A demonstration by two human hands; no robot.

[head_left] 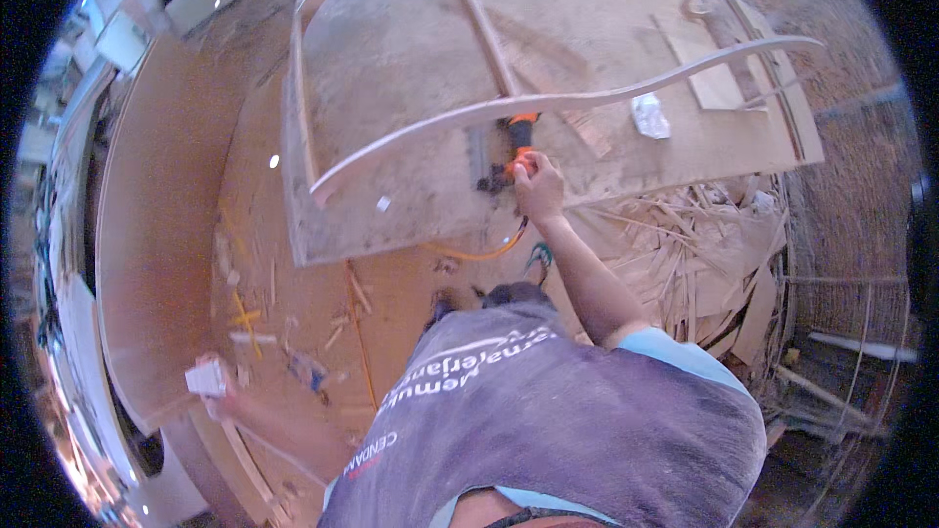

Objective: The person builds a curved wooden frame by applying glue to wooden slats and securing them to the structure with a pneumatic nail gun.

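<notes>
My right hand (540,188) is closed on an orange-and-black nail gun (521,137) at the near side of a wooden worktable (411,205). An orange air hose (494,252) curves away below it. Just beyond the tool, a long wavy wooden strip (430,122) crosses the tabletop as part of a frame, meeting a straight wooden bar (479,20). Out at the lower left, my left hand (223,396) grips a small white box (205,378), apart from the table; blur hides its finger details.
A large brown board (161,235) stands at the left. Wood offcuts (694,274) are heaped below the table's right side. On the tabletop lie a crumpled white wrapper (650,117) and a pale flat panel (704,68). Scraps and a yellow object (245,316) litter the floor.
</notes>
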